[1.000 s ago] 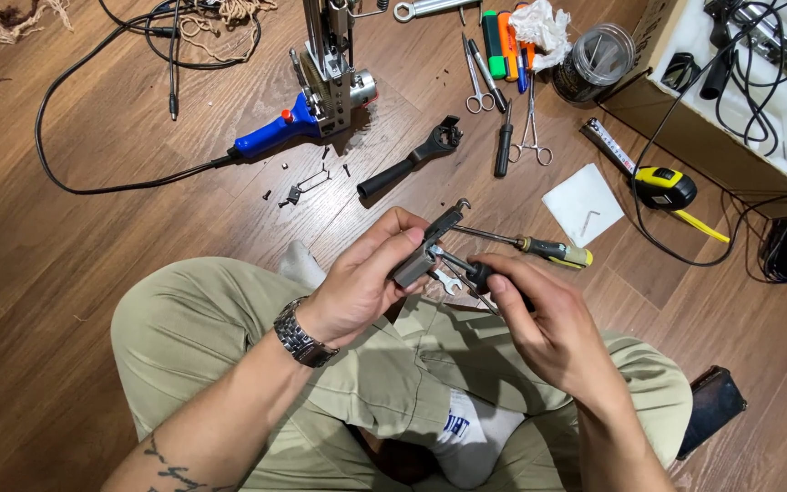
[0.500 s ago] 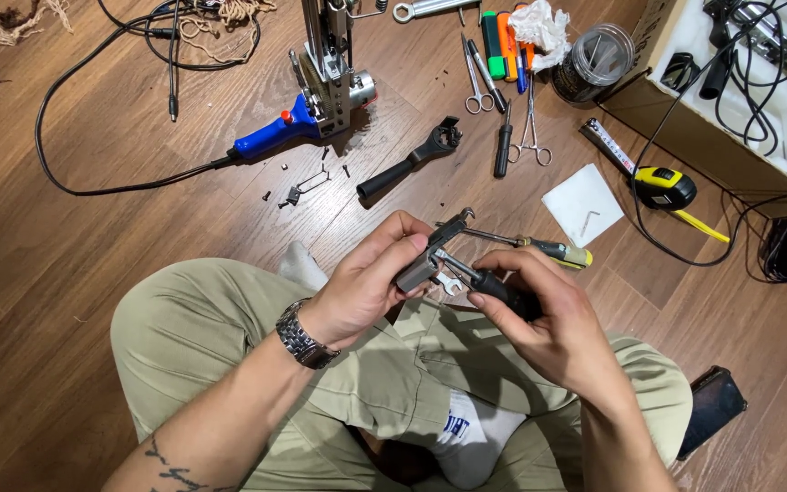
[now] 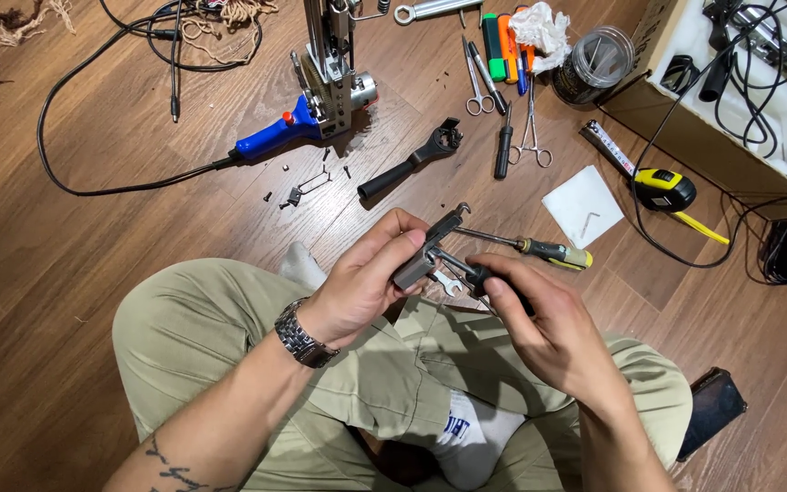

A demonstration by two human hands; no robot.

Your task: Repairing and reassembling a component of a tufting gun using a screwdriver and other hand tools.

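Left hand is wrapped firmly around a grey metal part, holding it tilted above the lap, its hooked end pointing up and away. Right hand is closed on a dark-handled tool, the tip meeting the underside of the metal part. A small silver wrench shows just below, between the hands. On the wooden floor, a yellow-and-black screwdriver lies just beyond the right hand. Further out, a white paper square sits beside a yellow tape measure. A cardboard box with a white lining occupies the top right corner, cables spilling from it. A clear round jar stands just left of it.
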